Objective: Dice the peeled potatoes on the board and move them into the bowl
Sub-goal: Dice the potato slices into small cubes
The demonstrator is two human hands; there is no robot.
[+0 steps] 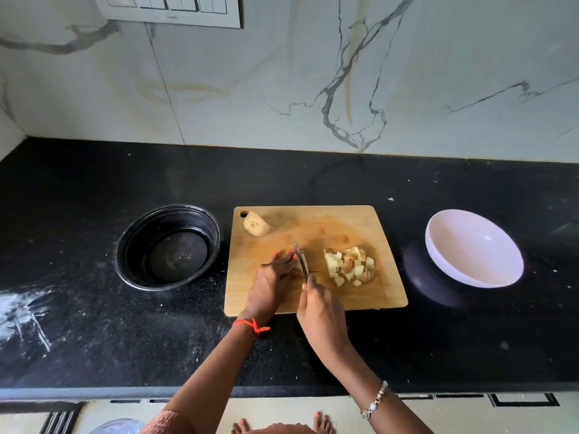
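Observation:
A wooden cutting board (344, 296) lies on the black counter. A peeled potato half (257, 225) rests near the board's far left corner. A pile of diced potato (349, 266) sits on the board's right side. My left hand (274, 281) presses down on a potato piece that it mostly hides. My right hand (319, 311) grips a knife (301, 258), whose blade stands right beside my left fingertips. The white bowl (473, 249) stands tilted to the right of the board, with nothing in it.
A black round bowl (167, 247) stands left of the board. White powder smears mark the counter (28, 311) at the far left. A marble wall rises behind the counter, with a switch panel (169, 7) at the top left.

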